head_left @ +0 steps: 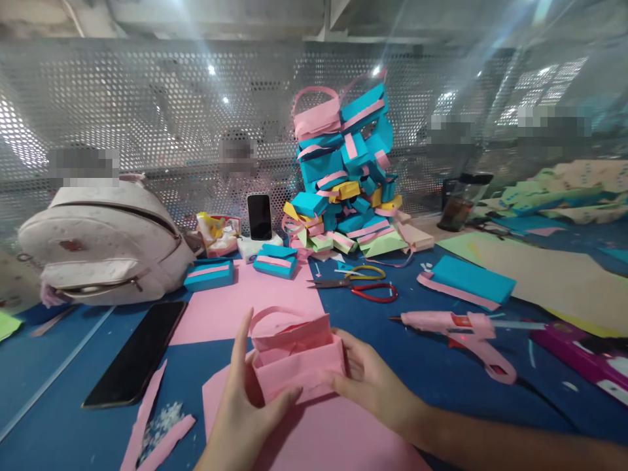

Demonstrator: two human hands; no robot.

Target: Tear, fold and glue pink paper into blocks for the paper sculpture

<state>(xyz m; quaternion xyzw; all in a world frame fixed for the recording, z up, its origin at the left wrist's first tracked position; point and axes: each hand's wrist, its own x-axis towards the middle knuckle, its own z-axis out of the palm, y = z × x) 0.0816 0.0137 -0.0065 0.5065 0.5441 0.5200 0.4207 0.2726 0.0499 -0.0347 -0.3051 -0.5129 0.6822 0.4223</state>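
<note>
A small pink paper handbag [299,366] with a raised flap and a looped strip handle is held between my two hands, above a pink paper sheet [343,435]. My left hand [250,399] cups its left side, thumb along the lower front and index finger pointing up beside the handle. On the right side, my right hand [367,373] grips with its thumb on the front and fingers behind. The bag's mouth is partly open towards me. Its back and base are mostly hidden.
Scissors [353,282], a pink glue gun [461,327] with its cord and a blue paper box [471,281] lie beyond my right hand. A black phone [137,353] and pink strips [147,418] lie left. Behind stand stacked paper bags [348,170] and a white backpack [108,242].
</note>
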